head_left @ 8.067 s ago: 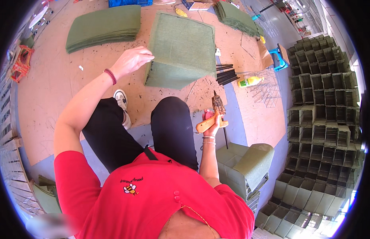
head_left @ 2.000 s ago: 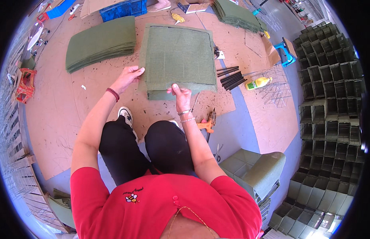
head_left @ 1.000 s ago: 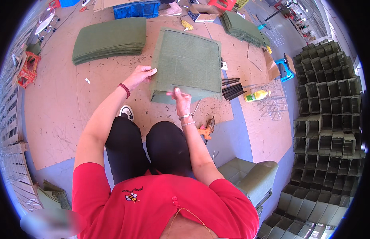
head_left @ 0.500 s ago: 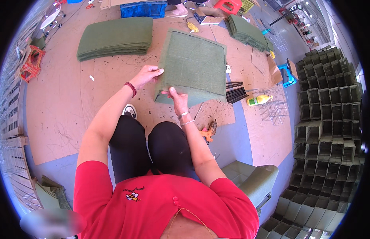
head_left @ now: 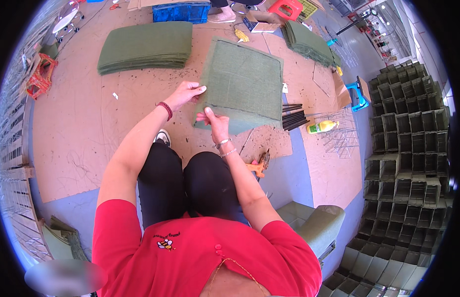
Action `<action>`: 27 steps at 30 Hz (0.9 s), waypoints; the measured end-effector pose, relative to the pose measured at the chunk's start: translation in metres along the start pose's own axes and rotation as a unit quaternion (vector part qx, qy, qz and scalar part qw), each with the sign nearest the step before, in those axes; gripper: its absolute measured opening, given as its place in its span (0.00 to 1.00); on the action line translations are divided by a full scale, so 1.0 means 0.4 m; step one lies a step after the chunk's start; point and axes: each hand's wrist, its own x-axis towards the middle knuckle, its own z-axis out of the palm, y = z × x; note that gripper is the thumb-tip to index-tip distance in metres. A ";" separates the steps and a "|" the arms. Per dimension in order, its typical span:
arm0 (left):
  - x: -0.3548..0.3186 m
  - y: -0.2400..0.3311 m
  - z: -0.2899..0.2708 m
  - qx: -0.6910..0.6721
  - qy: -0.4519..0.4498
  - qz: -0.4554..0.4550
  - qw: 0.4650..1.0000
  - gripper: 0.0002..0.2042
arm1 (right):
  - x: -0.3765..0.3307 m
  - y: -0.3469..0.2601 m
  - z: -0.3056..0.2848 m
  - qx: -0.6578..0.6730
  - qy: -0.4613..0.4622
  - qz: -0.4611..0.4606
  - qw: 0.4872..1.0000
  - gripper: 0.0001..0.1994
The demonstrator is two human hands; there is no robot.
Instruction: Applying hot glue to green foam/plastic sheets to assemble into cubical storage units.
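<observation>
A square green fabric box [head_left: 244,74] is held out past my knees, a flat panel with dark seam lines facing up and a side wall bending down at its near edge. My left hand [head_left: 184,95] pinches the fabric at its left edge, thumb on top. Close to the near left corner, my right hand [head_left: 217,123] grips the edge of the same box, thumb above and fingers partly hidden. Beyond the box lies a stack of green fabric sheets [head_left: 145,47].
Black rods [head_left: 294,119] and a yellow bottle [head_left: 322,127] lie to the right. An orange-handled tool [head_left: 258,166] is beside my right knee. Many green boxes [head_left: 408,143] are stacked at far right. Another person's foot [head_left: 221,16] shows at the back.
My right hand has shifted slightly left along the near edge of the box, closer to my left hand. The left hand keeps its pinch, and the box has barely moved.
</observation>
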 end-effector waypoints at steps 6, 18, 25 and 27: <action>-0.007 0.018 0.004 0.008 0.007 0.010 1.000 0.13 | 0.004 0.002 0.024 -0.006 0.027 -0.040 0.999 0.12; -0.002 0.012 0.002 0.001 0.007 0.017 1.000 0.13 | -0.022 -0.002 -0.117 0.050 0.121 -0.093 0.987 0.12; 0.001 0.024 0.014 0.013 -0.004 0.013 1.000 0.13 | -0.008 0.001 -0.152 0.000 0.101 -0.120 0.988 0.10; -0.009 0.029 0.004 0.021 -0.006 0.017 1.000 0.12 | -0.027 -0.015 -0.141 0.080 0.093 -0.076 0.989 0.10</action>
